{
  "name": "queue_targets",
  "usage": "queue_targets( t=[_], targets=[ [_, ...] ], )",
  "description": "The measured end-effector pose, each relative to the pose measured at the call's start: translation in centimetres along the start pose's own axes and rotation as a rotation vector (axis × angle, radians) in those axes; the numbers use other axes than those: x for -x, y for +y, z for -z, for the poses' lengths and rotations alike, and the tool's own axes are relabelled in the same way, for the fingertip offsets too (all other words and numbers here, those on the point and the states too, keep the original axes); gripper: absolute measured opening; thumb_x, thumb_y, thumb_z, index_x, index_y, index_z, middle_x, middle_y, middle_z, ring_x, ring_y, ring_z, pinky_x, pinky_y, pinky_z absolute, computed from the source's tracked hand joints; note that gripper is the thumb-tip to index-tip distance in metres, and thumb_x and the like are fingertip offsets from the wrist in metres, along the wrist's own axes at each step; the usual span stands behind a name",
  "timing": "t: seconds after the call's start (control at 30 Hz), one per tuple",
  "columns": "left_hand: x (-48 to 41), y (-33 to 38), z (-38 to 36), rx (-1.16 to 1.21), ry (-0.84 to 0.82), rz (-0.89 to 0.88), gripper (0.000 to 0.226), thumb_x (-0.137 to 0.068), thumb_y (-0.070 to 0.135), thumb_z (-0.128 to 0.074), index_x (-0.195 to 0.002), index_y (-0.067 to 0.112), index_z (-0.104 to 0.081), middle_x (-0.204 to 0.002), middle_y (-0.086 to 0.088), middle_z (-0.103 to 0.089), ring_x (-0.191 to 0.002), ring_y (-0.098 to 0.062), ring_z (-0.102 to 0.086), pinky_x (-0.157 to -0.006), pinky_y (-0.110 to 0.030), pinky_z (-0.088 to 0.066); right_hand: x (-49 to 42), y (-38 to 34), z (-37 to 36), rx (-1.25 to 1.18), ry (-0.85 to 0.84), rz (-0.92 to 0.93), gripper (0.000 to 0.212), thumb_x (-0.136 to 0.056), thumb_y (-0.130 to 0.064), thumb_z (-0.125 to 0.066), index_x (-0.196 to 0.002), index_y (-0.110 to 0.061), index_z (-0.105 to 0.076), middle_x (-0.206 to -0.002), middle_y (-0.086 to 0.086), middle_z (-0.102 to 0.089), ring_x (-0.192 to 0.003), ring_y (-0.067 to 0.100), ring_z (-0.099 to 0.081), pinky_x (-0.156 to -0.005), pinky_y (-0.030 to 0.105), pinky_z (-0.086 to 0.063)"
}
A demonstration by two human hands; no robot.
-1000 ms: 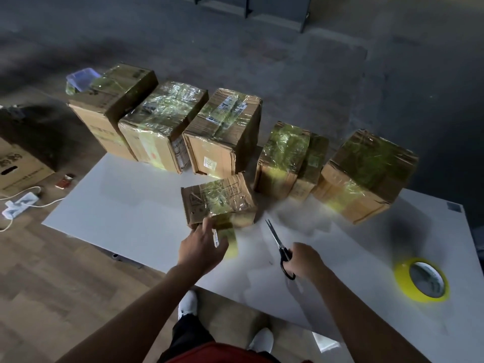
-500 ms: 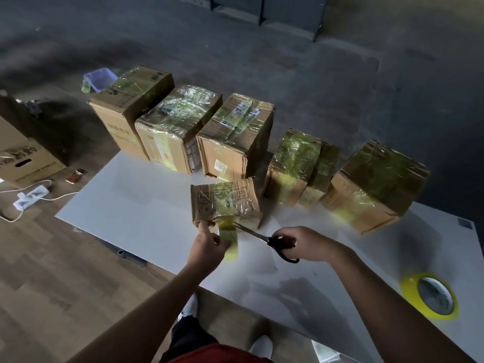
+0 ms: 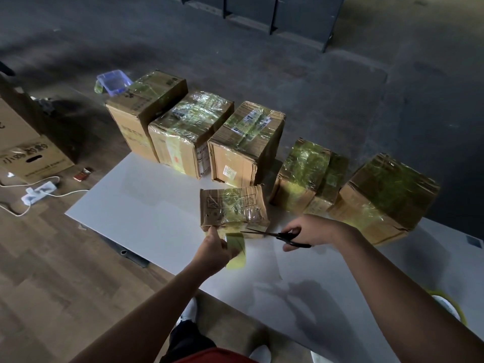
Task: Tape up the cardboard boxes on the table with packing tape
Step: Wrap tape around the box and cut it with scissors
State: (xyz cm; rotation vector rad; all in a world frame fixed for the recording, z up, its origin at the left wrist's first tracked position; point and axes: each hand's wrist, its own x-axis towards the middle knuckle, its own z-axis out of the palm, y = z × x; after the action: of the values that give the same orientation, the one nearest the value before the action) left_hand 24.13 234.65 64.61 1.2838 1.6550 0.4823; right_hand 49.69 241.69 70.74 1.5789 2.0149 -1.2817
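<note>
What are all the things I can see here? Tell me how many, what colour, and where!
large brown cardboard boxes wrapped in tape: five, brown with shiny yellowish tape, in a row along the table's far edge
small brown cardboard box: one, brown, in front of the row
strip of yellow packing tape: one, yellow, hanging from the small box
black scissors: one, black, blades pointing at the strip
roll of yellow packing tape: one, yellow, table's right side, partly hidden
white table: one, white
clear plastic tub: one, bluish, floor behind the leftmost box
printed cardboard carton: one, brown, floor at left
white power strip: one, white, floor at left
left hand: pinching the strip
right hand: holding the scissors
</note>
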Motion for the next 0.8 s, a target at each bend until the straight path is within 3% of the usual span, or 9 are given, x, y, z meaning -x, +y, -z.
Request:
queue_targets(
  t=[0.23, 0.43, 0.6, 0.8],
  targets=[
    [-0.2, 0.0, 0.2, 0.000, -0.037, 0.018, 0.050, -0.080, 0.016, -0.077, -0.108, 0.008, -0.037, -0.081, -0.007, -0.063, -0.061, -0.017, -0.056, -0.053, -0.028, -0.048, -0.6, -1.0, 1.3, 0.016, -0.058, -0.023, 0.015, -0.071, -0.053, -0.074, -0.083, -0.048, -0.067, -0.083, -0.018, -0.063, -0.068, 0.007, -0.054, -0.050, 0.016, -0.043],
    [-0.1, -0.5, 0.3, -0.021, -0.046, 0.003, 0.049, -0.082, 0.017, -0.076, -0.107, 0.010, -0.034, -0.088, -0.016, -0.066, -0.065, -0.020, -0.054, -0.061, -0.035, -0.049, -0.8, -0.1, 1.8, 0.031, -0.105, -0.040, 0.016, -0.070, -0.059, -0.073, -0.083, -0.052, -0.067, -0.090, -0.015, -0.066, -0.077, 0.008, -0.058, -0.053, 0.016, -0.045],
    [-0.4, -0.6, 0.2, -0.023, -0.050, 0.002, 0.051, -0.081, 0.018, -0.077, -0.105, 0.012, -0.033, -0.085, -0.009, -0.065, -0.062, -0.016, -0.056, -0.052, -0.024, -0.046, -1.3, -0.6, 1.8, 0.046, -0.148, -0.045, 0.011, -0.072, -0.057, -0.073, -0.081, -0.052, -0.067, -0.083, -0.013, -0.066, -0.073, 0.007, -0.056, -0.053, 0.016, -0.045],
    [-0.6, -0.7, 0.3, 0.007, -0.078, 0.013, 0.050, -0.080, 0.015, -0.077, -0.106, 0.013, -0.034, -0.084, -0.002, -0.063, -0.058, -0.014, -0.058, -0.045, -0.018, -0.045, -2.1, -1.4, 1.6, 0.061, -0.155, -0.041, 0.029, -0.077, -0.052, -0.071, -0.103, -0.040, -0.069, -0.082, -0.015, -0.064, -0.074, 0.004, -0.056, -0.052, 0.014, -0.043]
  ],
)
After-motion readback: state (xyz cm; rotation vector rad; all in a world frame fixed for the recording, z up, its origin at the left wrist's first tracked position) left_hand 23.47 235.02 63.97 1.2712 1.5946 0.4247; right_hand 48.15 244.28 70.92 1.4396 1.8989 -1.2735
